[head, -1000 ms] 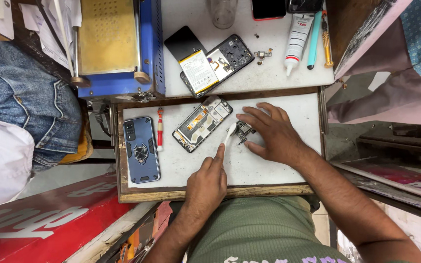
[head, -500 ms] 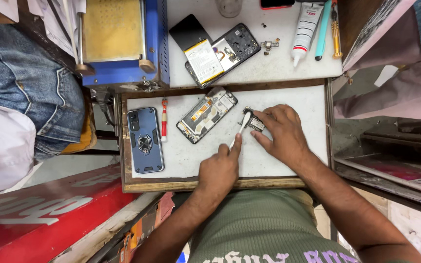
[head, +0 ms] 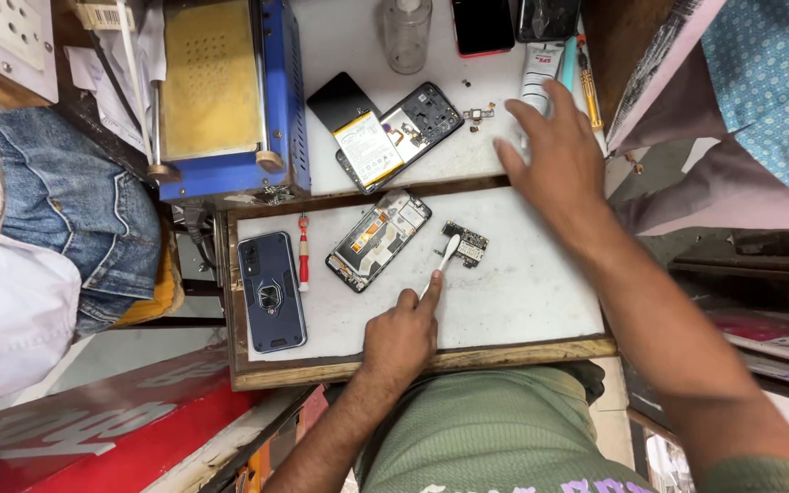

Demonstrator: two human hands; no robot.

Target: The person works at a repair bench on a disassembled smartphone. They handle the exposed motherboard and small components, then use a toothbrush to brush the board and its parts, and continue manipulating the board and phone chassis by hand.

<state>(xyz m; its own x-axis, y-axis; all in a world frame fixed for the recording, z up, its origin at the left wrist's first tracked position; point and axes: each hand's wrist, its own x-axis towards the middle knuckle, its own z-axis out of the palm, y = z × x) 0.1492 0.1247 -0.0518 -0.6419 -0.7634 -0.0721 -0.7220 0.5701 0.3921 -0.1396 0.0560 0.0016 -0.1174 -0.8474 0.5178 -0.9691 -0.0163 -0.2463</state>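
My left hand (head: 402, 330) grips a white toothbrush (head: 440, 263) whose bristle end rests against a small black circuit board (head: 468, 243) on the white work mat (head: 522, 292). An opened phone frame (head: 378, 240) lies just left of the board. My right hand (head: 552, 153) is stretched out over the upper shelf with its fingers spread. It holds nothing, and its fingertips are beside a white tube (head: 538, 78).
A blue phone in a ring case (head: 269, 290) and a red screwdriver (head: 303, 253) lie at the mat's left. On the shelf: another opened phone with its battery (head: 396, 135), a blue machine with a yellow pad (head: 221, 91), a clear bottle (head: 406, 32). A person in jeans (head: 57, 210) sits left.
My right hand let go of the circuit board and moved up and to the right toward the white tube. My left hand kept the brush on the board.
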